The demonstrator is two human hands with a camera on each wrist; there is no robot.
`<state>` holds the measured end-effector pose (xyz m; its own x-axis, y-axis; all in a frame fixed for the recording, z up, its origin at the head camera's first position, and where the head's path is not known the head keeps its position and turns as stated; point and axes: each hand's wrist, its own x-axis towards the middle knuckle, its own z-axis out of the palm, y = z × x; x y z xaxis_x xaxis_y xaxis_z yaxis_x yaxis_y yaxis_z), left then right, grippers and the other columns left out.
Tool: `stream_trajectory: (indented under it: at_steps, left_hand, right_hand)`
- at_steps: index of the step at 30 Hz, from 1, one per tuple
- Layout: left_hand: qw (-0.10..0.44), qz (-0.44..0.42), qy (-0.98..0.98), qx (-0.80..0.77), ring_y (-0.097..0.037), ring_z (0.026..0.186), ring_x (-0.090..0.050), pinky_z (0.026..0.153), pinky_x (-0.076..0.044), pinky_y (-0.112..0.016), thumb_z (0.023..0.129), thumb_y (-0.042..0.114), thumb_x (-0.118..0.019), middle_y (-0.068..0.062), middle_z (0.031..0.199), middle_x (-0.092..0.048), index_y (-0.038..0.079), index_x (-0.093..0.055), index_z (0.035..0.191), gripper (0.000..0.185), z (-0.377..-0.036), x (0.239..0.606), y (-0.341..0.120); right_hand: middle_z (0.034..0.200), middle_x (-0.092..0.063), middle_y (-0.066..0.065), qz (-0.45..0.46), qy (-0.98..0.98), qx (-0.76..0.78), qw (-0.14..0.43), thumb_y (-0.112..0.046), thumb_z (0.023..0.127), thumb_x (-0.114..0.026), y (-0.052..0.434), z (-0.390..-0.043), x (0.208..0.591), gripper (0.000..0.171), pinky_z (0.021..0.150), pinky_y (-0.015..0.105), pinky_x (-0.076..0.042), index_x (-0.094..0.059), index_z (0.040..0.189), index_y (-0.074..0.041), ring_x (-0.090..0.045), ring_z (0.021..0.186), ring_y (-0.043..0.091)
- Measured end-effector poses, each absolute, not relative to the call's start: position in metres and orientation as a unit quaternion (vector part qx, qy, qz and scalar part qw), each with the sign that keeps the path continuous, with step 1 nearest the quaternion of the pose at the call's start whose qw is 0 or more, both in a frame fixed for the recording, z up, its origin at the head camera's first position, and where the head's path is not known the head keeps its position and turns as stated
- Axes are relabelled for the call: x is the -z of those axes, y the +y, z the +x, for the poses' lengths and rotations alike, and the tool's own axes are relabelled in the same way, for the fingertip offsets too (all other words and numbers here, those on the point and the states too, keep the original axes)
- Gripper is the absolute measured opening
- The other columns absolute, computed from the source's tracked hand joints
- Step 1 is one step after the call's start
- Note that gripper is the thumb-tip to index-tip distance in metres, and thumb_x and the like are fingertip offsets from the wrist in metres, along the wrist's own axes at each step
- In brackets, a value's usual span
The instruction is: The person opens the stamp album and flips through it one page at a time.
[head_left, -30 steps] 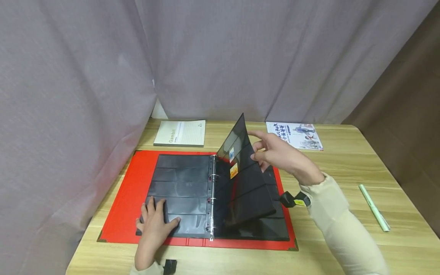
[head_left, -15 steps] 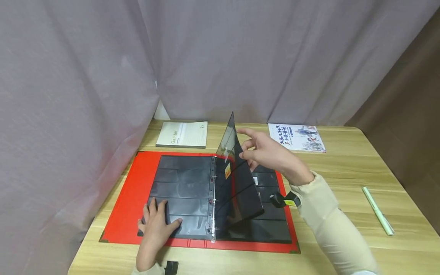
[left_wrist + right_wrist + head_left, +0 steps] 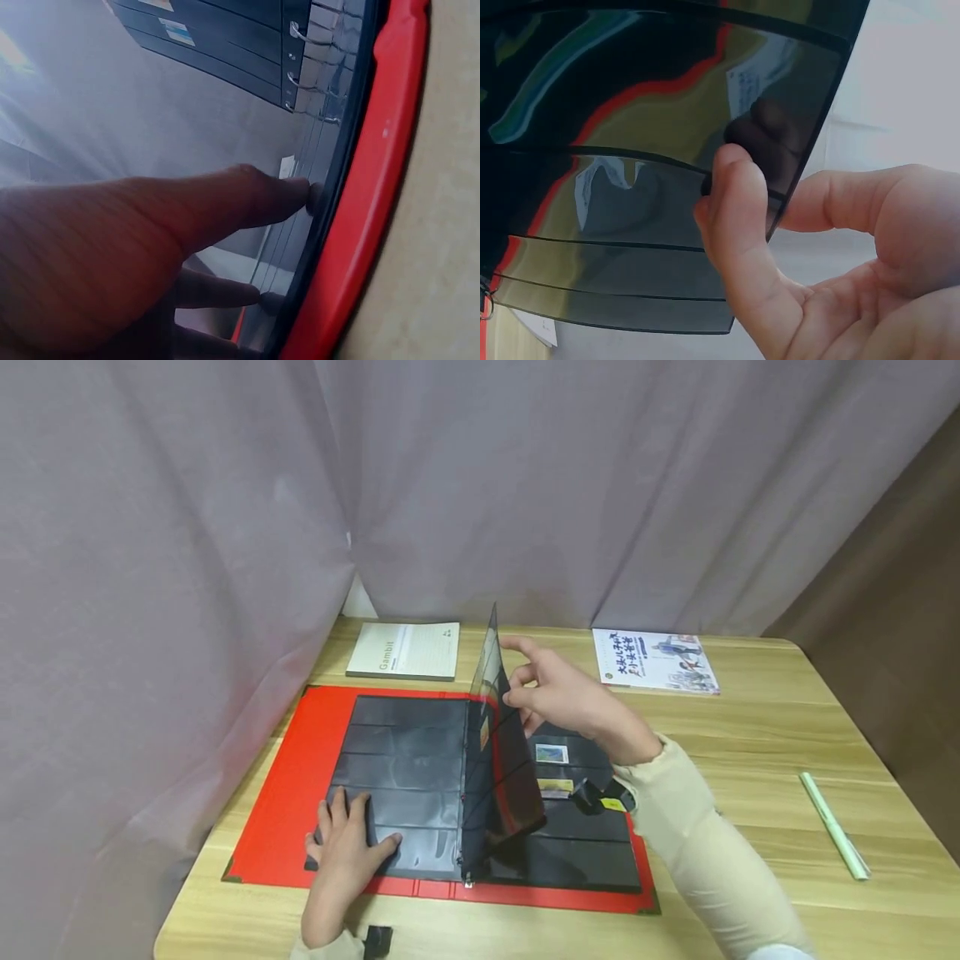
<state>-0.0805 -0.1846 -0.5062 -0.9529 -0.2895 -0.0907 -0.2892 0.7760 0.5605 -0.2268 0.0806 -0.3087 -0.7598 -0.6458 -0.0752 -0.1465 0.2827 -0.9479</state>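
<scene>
A stamp album with a red cover (image 3: 266, 810) lies spread on the table, its black pocket pages held by metal rings (image 3: 296, 31). My right hand (image 3: 558, 693) pinches the outer edge of one black page (image 3: 517, 777), which stands nearly upright over the spine. In the right wrist view, the thumb and fingers grip this glossy page (image 3: 660, 202) from both sides. Two stamps show on the page beneath: a blue-green one (image 3: 552, 753) and a yellowish one (image 3: 556, 788). Spread fingers of my left hand (image 3: 343, 852) rest on the left page (image 3: 405, 743), near its lower corner.
Behind the album lies a pale notebook (image 3: 405, 650) marked "Gambit". A white illustrated booklet (image 3: 656, 660) sits at the back right, and a light green pen (image 3: 832, 827) lies farther right. Grey curtain (image 3: 480, 493) hangs along the table's back edge.
My right hand has moved left, swinging the page from a rightward lean to nearly upright. The stamps on the page beneath have come into view. My left hand stays on the left page.
</scene>
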Motion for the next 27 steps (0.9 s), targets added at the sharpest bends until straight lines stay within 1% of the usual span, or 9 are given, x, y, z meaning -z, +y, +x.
stream_trajectory:
  at_steps: [5, 8, 10, 12, 14, 17, 20, 23, 27]
  left_hand:
    - [0.002, 0.142, -0.939, 0.314, -0.062, 0.143, -0.01, 0.098, -0.006, -0.085, 0.085, 0.028, -0.078, -0.041, 0.154, -0.022, -0.006, -0.047, 0.141, 0.073, -0.078, 0.498, -0.185]
    - [0.01, 0.129, -0.936, 0.328, -0.061, 0.143, -0.013, 0.099, -0.005, -0.085, 0.089, 0.029, -0.075, -0.039, 0.154, -0.025, -0.005, -0.047, 0.142, 0.069, -0.074, 0.49, -0.184]
    - [0.028, 0.11, -0.933, 0.34, -0.058, 0.143, -0.018, 0.101, -0.008, -0.083, 0.091, 0.028, -0.074, -0.036, 0.155, -0.027, -0.003, -0.047, 0.144, 0.067, -0.072, 0.484, -0.181]
    - [0.061, 0.078, -0.927, 0.363, -0.054, 0.142, -0.027, 0.104, -0.015, -0.08, 0.093, 0.026, -0.073, -0.032, 0.156, -0.031, -0.001, -0.047, 0.145, 0.064, -0.071, 0.476, -0.175]
    - [0.104, 0.037, -0.915, 0.387, -0.049, 0.139, -0.037, 0.105, -0.025, -0.076, 0.095, 0.024, -0.071, -0.026, 0.155, -0.036, 0.003, -0.049, 0.146, 0.059, -0.07, 0.466, -0.168]
    - [0.177, -0.038, -0.887, 0.425, -0.041, 0.134, -0.049, 0.099, -0.04, -0.07, 0.097, 0.021, -0.068, -0.017, 0.153, -0.045, 0.008, -0.052, 0.145, 0.052, -0.069, 0.448, -0.155]
    - [0.225, -0.109, -0.847, 0.469, -0.033, 0.132, -0.053, 0.094, -0.049, -0.061, 0.099, 0.016, -0.062, -0.008, 0.152, -0.049, 0.013, -0.052, 0.146, 0.048, -0.069, 0.431, -0.142]
    - [0.238, -0.163, -0.811, 0.509, -0.027, 0.134, -0.051, 0.092, -0.054, -0.052, 0.103, 0.016, -0.054, -0.002, 0.154, -0.046, 0.017, -0.048, 0.15, 0.048, -0.071, 0.417, -0.131]
    - [0.227, -0.203, -0.79, 0.533, -0.027, 0.137, -0.047, 0.094, -0.053, -0.05, 0.108, 0.025, -0.044, -0.003, 0.158, -0.04, 0.015, -0.046, 0.151, 0.045, -0.073, 0.403, -0.12]
  right_hand:
    - [0.081, -0.052, 0.01, -0.258, 0.763, 0.543, 0.239, 0.008, 0.093, -0.053, 0.074, -0.223, 0.309, 0.077, 0.056, 0.043, -0.058, -0.013, 0.158, 0.001, -0.058, 0.055, 0.02]
    - [0.084, -0.056, 0.014, -0.26, 0.76, 0.542, 0.246, 0.005, 0.095, -0.054, 0.07, -0.222, 0.31, 0.076, 0.058, 0.042, -0.059, -0.011, 0.158, 0.0, -0.062, 0.056, 0.023]
    - [0.085, -0.059, 0.016, -0.265, 0.759, 0.541, 0.247, 0.003, 0.096, -0.054, 0.067, -0.221, 0.311, 0.076, 0.059, 0.04, -0.059, -0.011, 0.158, 0.0, -0.064, 0.058, 0.025]
    - [0.085, -0.061, 0.016, -0.271, 0.761, 0.537, 0.242, 0.001, 0.096, -0.056, 0.065, -0.22, 0.312, 0.076, 0.061, 0.04, -0.059, -0.011, 0.158, 0.0, -0.066, 0.06, 0.026]
    - [0.084, -0.062, 0.016, -0.274, 0.764, 0.535, 0.235, -0.002, 0.096, -0.058, 0.062, -0.218, 0.312, 0.077, 0.063, 0.042, -0.059, -0.011, 0.158, 0.0, -0.067, 0.062, 0.026]
    - [0.083, -0.062, 0.015, -0.271, 0.77, 0.532, 0.225, -0.006, 0.096, -0.061, 0.057, -0.217, 0.312, 0.079, 0.066, 0.045, -0.059, -0.013, 0.158, -0.001, -0.067, 0.064, 0.026]
    - [0.084, -0.063, 0.016, -0.272, 0.773, 0.53, 0.217, -0.009, 0.097, -0.062, 0.054, -0.216, 0.314, 0.078, 0.066, 0.044, -0.059, -0.014, 0.158, -0.001, -0.067, 0.065, 0.026]
    - [0.083, -0.063, 0.016, -0.278, 0.775, 0.528, 0.209, -0.009, 0.097, -0.062, 0.052, -0.216, 0.315, 0.078, 0.065, 0.042, -0.058, -0.015, 0.158, 0.0, -0.066, 0.065, 0.026]
    - [0.082, -0.064, 0.015, -0.287, 0.779, 0.519, 0.202, -0.01, 0.097, -0.062, 0.048, -0.217, 0.317, 0.078, 0.065, 0.044, -0.058, -0.015, 0.158, -0.001, -0.067, 0.065, 0.03]
